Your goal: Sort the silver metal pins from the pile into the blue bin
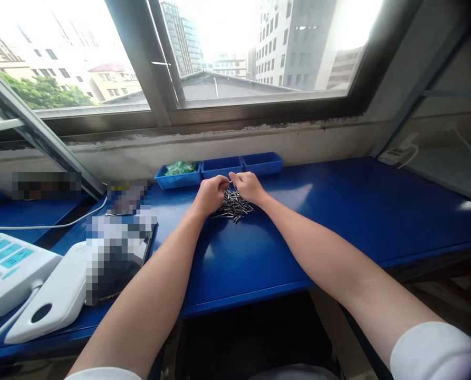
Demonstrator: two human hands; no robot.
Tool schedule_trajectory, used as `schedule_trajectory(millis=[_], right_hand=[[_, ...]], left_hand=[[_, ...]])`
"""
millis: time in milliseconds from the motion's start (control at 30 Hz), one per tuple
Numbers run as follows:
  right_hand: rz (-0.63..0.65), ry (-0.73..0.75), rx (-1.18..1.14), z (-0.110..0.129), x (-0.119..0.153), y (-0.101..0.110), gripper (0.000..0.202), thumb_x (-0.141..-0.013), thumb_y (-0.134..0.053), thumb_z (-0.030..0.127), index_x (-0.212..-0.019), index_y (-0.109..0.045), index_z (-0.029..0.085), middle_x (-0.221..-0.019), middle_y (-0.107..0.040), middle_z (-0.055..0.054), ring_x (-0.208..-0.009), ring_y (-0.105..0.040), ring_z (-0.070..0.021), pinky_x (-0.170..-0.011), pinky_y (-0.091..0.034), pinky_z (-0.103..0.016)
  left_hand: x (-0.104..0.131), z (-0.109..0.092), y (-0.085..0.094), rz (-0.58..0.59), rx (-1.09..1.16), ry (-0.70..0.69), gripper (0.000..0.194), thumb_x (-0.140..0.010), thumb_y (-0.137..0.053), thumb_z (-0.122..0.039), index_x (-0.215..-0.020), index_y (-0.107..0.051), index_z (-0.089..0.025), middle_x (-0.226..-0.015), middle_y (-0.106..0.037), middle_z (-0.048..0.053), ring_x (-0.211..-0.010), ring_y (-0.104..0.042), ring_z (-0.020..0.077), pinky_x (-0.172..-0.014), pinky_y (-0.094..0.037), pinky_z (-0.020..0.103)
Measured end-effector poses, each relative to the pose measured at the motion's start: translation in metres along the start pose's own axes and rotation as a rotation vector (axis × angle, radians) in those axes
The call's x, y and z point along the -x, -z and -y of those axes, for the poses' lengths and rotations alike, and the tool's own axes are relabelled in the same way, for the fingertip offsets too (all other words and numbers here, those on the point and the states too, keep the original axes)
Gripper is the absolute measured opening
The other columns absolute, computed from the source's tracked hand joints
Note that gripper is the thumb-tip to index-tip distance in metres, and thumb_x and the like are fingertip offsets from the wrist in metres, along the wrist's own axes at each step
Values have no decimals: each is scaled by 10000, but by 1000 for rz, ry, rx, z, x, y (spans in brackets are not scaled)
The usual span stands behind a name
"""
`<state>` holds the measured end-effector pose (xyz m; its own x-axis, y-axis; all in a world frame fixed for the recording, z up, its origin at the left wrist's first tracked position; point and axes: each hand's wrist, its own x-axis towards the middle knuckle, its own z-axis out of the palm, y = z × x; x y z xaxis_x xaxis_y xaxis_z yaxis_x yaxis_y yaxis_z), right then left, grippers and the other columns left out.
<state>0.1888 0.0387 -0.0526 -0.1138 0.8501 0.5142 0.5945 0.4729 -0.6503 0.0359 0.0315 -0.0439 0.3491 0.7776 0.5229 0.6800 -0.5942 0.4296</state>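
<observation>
My left hand point(212, 194) and my right hand point(248, 186) meet over the table, thumbs and fingers pinched together. A thin, pale metal pin point(230, 182) shows between their fingertips, mostly covered, and both hands seem to grip it. Right beneath them lies a loose pile of small silver and dark metal pins point(234, 207), each slim and rod-like; their exact kind is too small to tell. Just behind the hands stand three blue bins in a row: the left bin point(180, 182) holds green plastic packets point(181, 168), beside the middle bin point(221, 165) and the right bin point(263, 165).
The blue table point(338, 211) runs along a wall below a window point(259, 100). On the left are a white power strip point(17, 269), a white rounded device point(51, 295), a cable point(41, 228) and blurred-out items. A white socket box point(395, 155) sits at the back right.
</observation>
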Motion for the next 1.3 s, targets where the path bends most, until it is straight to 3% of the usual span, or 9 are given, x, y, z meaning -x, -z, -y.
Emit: schedule_trajectory(millis=[167,400,567,633,733,800,1000,1167,1300], right_hand=[[9,-19,-88,-7,2,2,586,-877,-300,581,-504,-497,175,-527,-531,0,-551,-483,-113,-579,-321,-243],[-9,-118,-101,-20,4,0,586,-870,-291,599,-528,-533,189,-570,-590,-8,-601,-546,-135,-616,-341,-248],[4,-169,-64,-24,2,-2,578,-865,-285,607,-544,-543,201,-594,-605,-16,-625,-555,-152,-609,-338,-256],[13,-196,-51,-25,2,-2,569,-861,-290,608,-552,-544,203,-603,-610,-22,-631,-556,-156,-605,-340,-257],[32,-200,-38,-25,1,-3,554,-856,-305,604,-537,-508,200,-617,-608,-25,-622,-545,-148,-595,-334,-254],[40,-197,-19,-25,1,-5,538,-853,-324,594,-524,-473,196,-598,-585,-18,-594,-522,-136,-579,-320,-251],[64,-190,22,-26,0,-7,510,-856,-349,564,-532,-460,186,-578,-550,-8,-567,-478,-115,-565,-291,-242],[85,-184,27,-25,-1,-6,517,-860,-346,564,-545,-493,183,-607,-569,-15,-593,-491,-117,-582,-302,-237],[84,-178,51,-24,-1,-5,512,-866,-348,552,-546,-500,182,-603,-567,-18,-591,-490,-118,-583,-302,-237]], left_hand=[[0,8,-1,13,33,37,250,-804,-409,-127,-955,-603,-174,-890,-709,39,-819,-651,154,-766,-490,243],[-1,14,13,-254,-40,254,326,-848,-422,-227,-1169,-447,-175,-784,-697,27,-773,-652,180,-794,-467,298],[-2,17,24,-357,-89,374,359,-862,-395,-299,-1181,-491,-167,-843,-702,60,-855,-653,210,-835,-458,326],[-5,23,29,-373,-62,399,319,-822,-464,-327,-1076,-588,-179,-861,-710,62,-842,-657,216,-824,-474,328],[-15,28,34,-325,-84,422,221,-764,-545,-360,-837,-683,-203,-806,-716,52,-775,-655,222,-775,-498,334],[-25,29,35,-265,-171,441,227,-766,-549,-363,-793,-703,-198,-783,-715,55,-776,-650,224,-770,-494,325],[-66,34,29,-53,-384,451,294,-807,-517,-371,-878,-729,-181,-875,-706,115,-886,-634,257,-790,-476,308],[-91,44,21,102,-488,438,296,-789,-514,-256,-995,-706,-165,-988,-680,147,-951,-616,264,-820,-469,309],[-103,34,10,112,-478,377,317,-824,-477,-297,-1023,-688,-170,-1007,-673,141,-963,-612,259,-828,-465,311]])
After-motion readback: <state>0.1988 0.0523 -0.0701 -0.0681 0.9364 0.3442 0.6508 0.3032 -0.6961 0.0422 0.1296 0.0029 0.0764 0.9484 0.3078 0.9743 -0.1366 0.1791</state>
